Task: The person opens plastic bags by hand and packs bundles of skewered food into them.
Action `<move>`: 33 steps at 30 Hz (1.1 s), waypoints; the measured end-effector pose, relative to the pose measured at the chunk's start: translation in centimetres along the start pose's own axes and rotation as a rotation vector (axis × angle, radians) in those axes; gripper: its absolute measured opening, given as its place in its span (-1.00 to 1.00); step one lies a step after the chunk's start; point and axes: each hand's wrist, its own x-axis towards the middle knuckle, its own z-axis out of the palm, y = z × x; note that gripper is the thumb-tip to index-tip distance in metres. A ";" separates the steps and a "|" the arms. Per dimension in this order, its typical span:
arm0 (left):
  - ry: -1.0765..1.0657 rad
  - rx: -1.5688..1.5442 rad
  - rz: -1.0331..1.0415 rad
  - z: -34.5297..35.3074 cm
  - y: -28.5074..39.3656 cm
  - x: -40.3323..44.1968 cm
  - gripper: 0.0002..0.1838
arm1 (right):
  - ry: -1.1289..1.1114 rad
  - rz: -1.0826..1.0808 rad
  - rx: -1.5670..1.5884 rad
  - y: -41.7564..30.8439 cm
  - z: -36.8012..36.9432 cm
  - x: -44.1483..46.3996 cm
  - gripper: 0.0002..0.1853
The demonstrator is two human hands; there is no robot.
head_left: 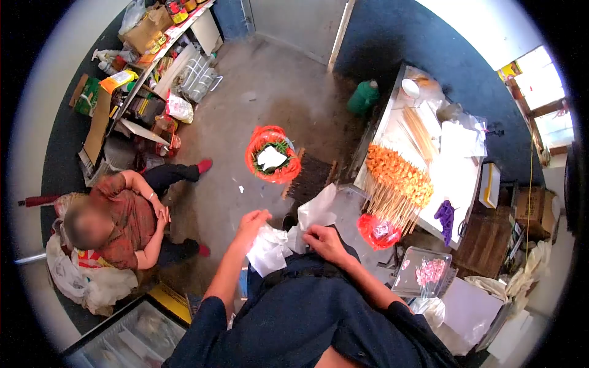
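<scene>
Fingers point(260, 216) on thin white plastic at lower centre

The right hand point(327, 243), just right of lower centre, has its thumb and fingertips pinched together on the edge of the white plastic point(267, 248). The fingers of the left hand point(252, 226) are bunched close together above the portion at left; their tips are too small to make out, so I cannot tell whether they clamp it. The plastic lies in front of the dark shirt point(300, 319), one portion hanging below the left hand, another rising beyond the right; whether these are one piece is unclear.

Near the centre of the frame, a red-lined container point(254, 150) holds greenery point(288, 147) with a white sheet point(271, 157) on top. Right of centre, on a pale table point(383, 132), skewers point(399, 178) with orange-brown pieces lie in a dense row, thin bare sticks point(419, 132) above them and a crumpled purple item point(445, 221) near the lower edge. Below the table, a metal tray point(405, 285) carries skewers of pink pieces point(431, 271). At left, a person point(126, 214) sits with hands together
</scene>
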 end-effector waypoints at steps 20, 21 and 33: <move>0.140 0.343 -0.028 10.6 7.7 7.8 -0.70 | 0.196 0.008 0.091 4.6 -12.4 4.4 -0.79; 0.128 0.370 -0.035 11.5 7.8 8.9 -0.70 | 0.194 0.067 0.190 3.8 -14.1 4.2 -0.82; -0.142 0.341 -0.004 27.1 20.0 24.0 -0.79 | 0.526 0.265 0.496 4.0 -20.5 0.2 -0.80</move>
